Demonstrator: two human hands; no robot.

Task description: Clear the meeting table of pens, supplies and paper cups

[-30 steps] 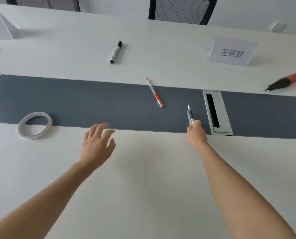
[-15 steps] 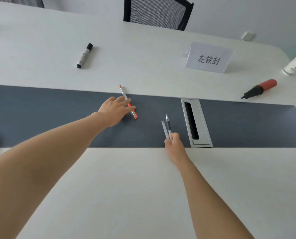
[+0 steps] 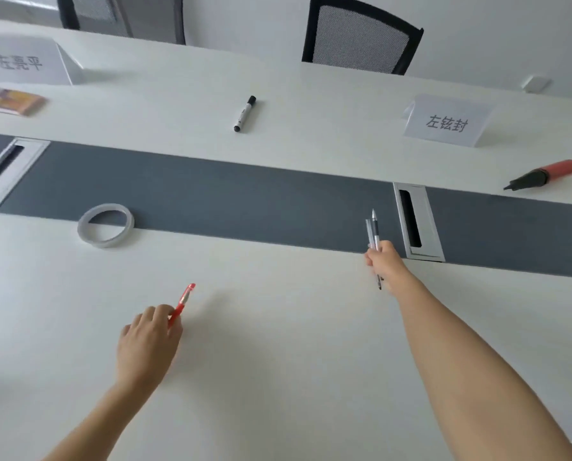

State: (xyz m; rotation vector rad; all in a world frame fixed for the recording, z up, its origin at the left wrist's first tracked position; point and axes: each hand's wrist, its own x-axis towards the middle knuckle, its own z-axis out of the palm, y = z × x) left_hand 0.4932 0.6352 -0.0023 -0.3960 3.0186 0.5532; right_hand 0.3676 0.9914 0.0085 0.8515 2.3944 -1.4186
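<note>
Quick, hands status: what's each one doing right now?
Left hand: closed, holding the red pen.
Right hand: closed, holding two pens, one black, one clear.

The tape roll point(image 3: 105, 225) straddles the centre strip's point(image 3: 244, 194) near edge, a cable hatch point(image 3: 417, 221) well to its right. Beyond the strip a marker point(image 3: 244, 113) lies between the left name card point(image 3: 25, 63) and the right name card point(image 3: 447, 123)

A red pen point(image 3: 182, 304) is pinched in the left hand point(image 3: 146, 344) over the near surface. The right hand point(image 3: 382, 261) grips two pens point(image 3: 373, 231) (one clear, one dark). A black-capped marker point(image 3: 244, 113) lies toward the far edge, and a tape roll point(image 3: 106, 243) lies flat left of centre.
</note>
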